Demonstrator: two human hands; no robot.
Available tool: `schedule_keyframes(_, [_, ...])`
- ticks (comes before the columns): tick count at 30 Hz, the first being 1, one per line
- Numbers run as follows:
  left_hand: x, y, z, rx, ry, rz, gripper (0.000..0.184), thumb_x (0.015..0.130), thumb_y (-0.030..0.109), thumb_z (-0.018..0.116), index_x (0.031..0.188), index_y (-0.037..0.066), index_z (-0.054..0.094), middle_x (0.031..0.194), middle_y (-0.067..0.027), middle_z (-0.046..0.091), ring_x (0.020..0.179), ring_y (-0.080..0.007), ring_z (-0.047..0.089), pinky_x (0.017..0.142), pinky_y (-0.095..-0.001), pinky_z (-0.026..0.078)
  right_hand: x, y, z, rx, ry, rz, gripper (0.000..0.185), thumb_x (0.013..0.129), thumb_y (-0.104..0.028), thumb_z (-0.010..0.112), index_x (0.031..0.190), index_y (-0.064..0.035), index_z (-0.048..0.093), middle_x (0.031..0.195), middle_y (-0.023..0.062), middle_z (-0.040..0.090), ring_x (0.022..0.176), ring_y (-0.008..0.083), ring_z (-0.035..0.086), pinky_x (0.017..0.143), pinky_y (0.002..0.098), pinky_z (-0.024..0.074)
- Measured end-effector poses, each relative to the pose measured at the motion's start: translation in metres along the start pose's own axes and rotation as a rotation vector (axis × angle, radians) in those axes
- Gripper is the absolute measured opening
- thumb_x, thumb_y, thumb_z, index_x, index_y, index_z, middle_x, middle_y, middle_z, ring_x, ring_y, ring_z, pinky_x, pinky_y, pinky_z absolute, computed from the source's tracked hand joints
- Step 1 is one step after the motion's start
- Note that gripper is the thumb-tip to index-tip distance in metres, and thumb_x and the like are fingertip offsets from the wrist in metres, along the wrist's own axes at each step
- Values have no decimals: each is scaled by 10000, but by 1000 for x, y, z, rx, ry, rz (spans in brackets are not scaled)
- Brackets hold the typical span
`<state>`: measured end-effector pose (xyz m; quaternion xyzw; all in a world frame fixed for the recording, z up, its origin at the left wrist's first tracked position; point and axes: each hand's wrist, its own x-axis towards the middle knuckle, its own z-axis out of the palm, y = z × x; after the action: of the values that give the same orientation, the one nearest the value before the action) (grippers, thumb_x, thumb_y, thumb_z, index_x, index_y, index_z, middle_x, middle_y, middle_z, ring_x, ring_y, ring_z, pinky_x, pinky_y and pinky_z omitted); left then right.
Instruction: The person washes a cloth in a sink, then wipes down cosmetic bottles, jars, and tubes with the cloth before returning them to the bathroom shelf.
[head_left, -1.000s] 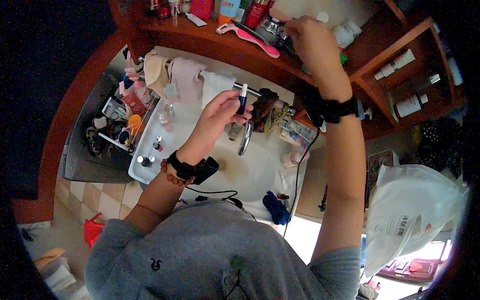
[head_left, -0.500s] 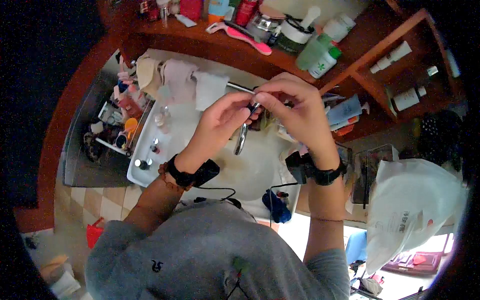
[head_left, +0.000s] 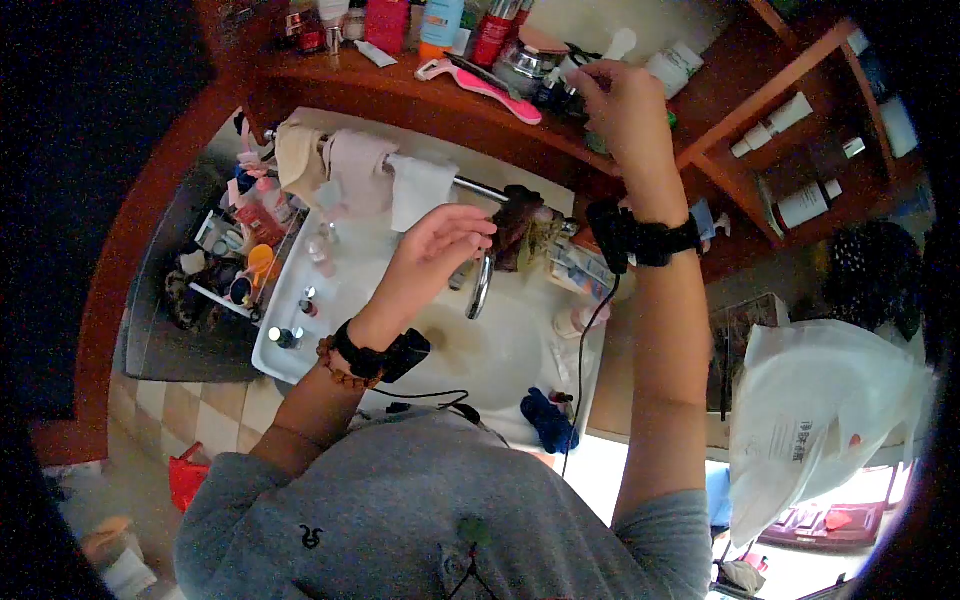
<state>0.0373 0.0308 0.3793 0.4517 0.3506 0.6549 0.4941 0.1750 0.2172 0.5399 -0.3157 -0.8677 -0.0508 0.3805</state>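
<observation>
My left hand (head_left: 432, 258) hovers above the white sink (head_left: 390, 340), just left of the curved chrome faucet (head_left: 482, 288). Its fingers are loosely stretched, and I see nothing held in them. Up at the wooden shelf (head_left: 400, 82) is my right hand (head_left: 632, 112), fingers bent and pinched together. Whatever lies between those fingertips is too small or hidden to name. Small dark bottles (head_left: 552, 94) stand right beside its fingertips. Close by on the shelf are a round jar (head_left: 528, 66) and a pink-handled brush or comb (head_left: 497, 96).
Towels (head_left: 422, 192) hang on a rail behind the sink. Small bottles (head_left: 284, 338) stand along the sink's left rim. A cluttered drawer (head_left: 232, 262) is at the left. On the right hangs a white plastic bag (head_left: 825, 425). A blue cloth item (head_left: 548, 420) lies on the sink's front right.
Both hands were together above the faucet, handling a small dark object with a shiny end. My right hand has moved up to the shelf. My left hand stays lower, its fingers now loosened.
</observation>
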Motion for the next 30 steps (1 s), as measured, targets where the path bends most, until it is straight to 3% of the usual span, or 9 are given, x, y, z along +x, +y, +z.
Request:
schedule_keyframes(1, [-1, 0, -2, -1, 2, 4, 294, 931, 124, 549, 1205, 24, 514, 1133, -109, 618, 1012, -185, 598, 895, -315, 470, 0, 0, 3, 23, -11, 46, 215, 831, -221, 632, 848, -18, 701, 757, 230, 639, 728, 407, 624, 702, 461, 504])
schedule_keyframes(4, [-2, -1, -8, 17, 16, 42, 268, 929, 119, 549, 1180, 26, 529, 1118, -104, 624, 1006, -183, 600, 890, -312, 472, -1, -1, 7, -18, 6, 15, 209, 821, -214, 634, 822, -15, 697, 748, 232, 635, 715, 411, 623, 703, 473, 506])
schedule_keyframes(7, [-1, -4, -10, 20, 17, 28, 251, 926, 117, 552, 1158, 25, 540, 1105, -100, 627, 1006, -179, 599, 892, -307, 471, 1, -2, 4, -121, -71, -19, 246, 860, -208, 640, 937, 22, 684, 682, 159, 661, 505, 217, 643, 521, 326, 514])
schedule_keyframes(13, [0, -4, -4, -4, -17, -10, 241, 920, 109, 556, 1146, 27, 544, 1105, -92, 624, 996, -171, 598, 889, -300, 471, -1, 0, 9, -123, -62, -4, 243, 860, -201, 635, 935, 26, 682, 693, 175, 659, 502, 217, 643, 522, 331, 517])
schedule_keyframes(16, [0, -1, -2, -44, -17, -42, 228, 894, -1, 542, 1122, 3, 527, 1076, -92, 615, 994, -162, 597, 904, -276, 463, -2, 0, 10, -95, -58, 15, 215, 852, -176, 632, 930, 16, 687, 735, 191, 664, 576, 271, 658, 585, 357, 526])
schedule_keyframes(19, [0, 0, -3, -21, -17, -43, 229, 890, -3, 546, 1118, 7, 530, 1071, -90, 617, 997, -162, 596, 907, -276, 462, -2, -4, 5, -113, -22, -81, 170, 839, -130, 625, 928, -2, 692, 779, 209, 661, 682, 336, 657, 665, 391, 520])
schedule_keyframes(22, [-1, 1, -4, -32, -4, -57, 230, 887, -1, 552, 1116, 7, 532, 1066, -91, 619, 997, -161, 596, 910, -277, 462, -2, -14, -1, -127, -72, -45, 157, 829, -108, 619, 932, -18, 695, 802, 222, 653, 765, 376, 641, 716, 409, 506])
schedule_keyframes(30, [-1, -5, -7, -39, -3, -48, 226, 887, 1, 554, 1112, 9, 542, 1055, -93, 622, 991, -155, 595, 911, -276, 462, -1, -16, 1, -91, -48, -32, 155, 825, -112, 617, 913, -9, 692, 797, 223, 652, 746, 375, 641, 703, 406, 507])
